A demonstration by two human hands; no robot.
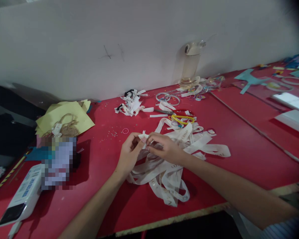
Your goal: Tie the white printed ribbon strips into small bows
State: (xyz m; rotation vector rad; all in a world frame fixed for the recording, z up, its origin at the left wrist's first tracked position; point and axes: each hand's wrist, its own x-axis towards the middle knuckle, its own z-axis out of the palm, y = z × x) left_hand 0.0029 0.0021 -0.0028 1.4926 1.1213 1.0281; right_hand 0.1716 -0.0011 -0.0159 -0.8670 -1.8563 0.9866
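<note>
Between my two hands a piece of white ribbon (pixel 143 136) is pinched and bunched up. My left hand (pixel 129 149) grips it from the left with thumb and bent fingers. From the right, my right hand (pixel 163 147) pinches the ribbon too, fingers curled inward. Beneath and beside the hands spreads a tangled heap of white printed ribbon (pixel 169 176). Scissors (pixel 183 118) with yellow and red handles lie just behind that heap. A small pink elastic band (pixel 125 130) rests on the table a little beyond my left hand.
Cut ribbon pieces (pixel 132 104) are piled near the wall. A clear bottle (pixel 190 64) stands at the back. Yellow paper sheets (pixel 67 116) with twine lie left, near a white power bank (pixel 23 194). A phone (pixel 292 101) lies right on the red table (pixel 249 146).
</note>
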